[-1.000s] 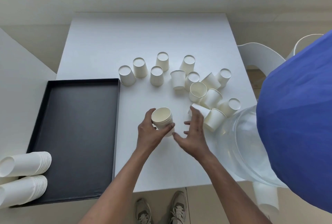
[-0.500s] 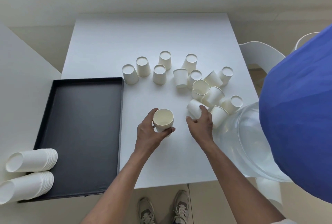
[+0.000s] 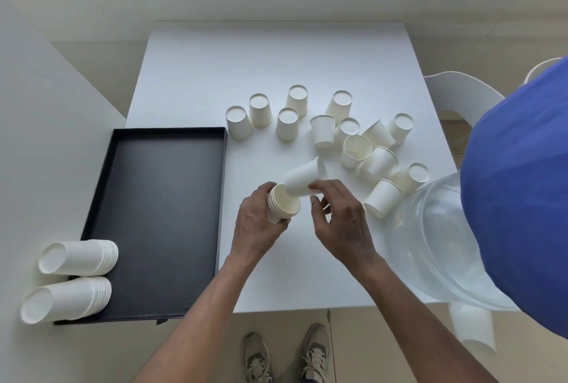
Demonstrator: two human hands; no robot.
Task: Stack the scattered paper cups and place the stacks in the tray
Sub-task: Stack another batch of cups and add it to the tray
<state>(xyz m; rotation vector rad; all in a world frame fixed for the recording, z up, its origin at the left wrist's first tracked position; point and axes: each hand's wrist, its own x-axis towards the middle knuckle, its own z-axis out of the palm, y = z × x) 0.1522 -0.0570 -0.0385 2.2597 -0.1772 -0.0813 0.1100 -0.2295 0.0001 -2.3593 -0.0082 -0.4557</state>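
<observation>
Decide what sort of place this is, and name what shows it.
Likely a plain indoor room set up for a tabletop exercise: a white table scattered with paper cups, a black tray, a white chair alongside.

no readable text, labels or numbers on anything in view.

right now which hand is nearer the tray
Left. The left hand grips the cup stack right of the black tray; the right hand, pinching a paper cup, is farther right.
</observation>
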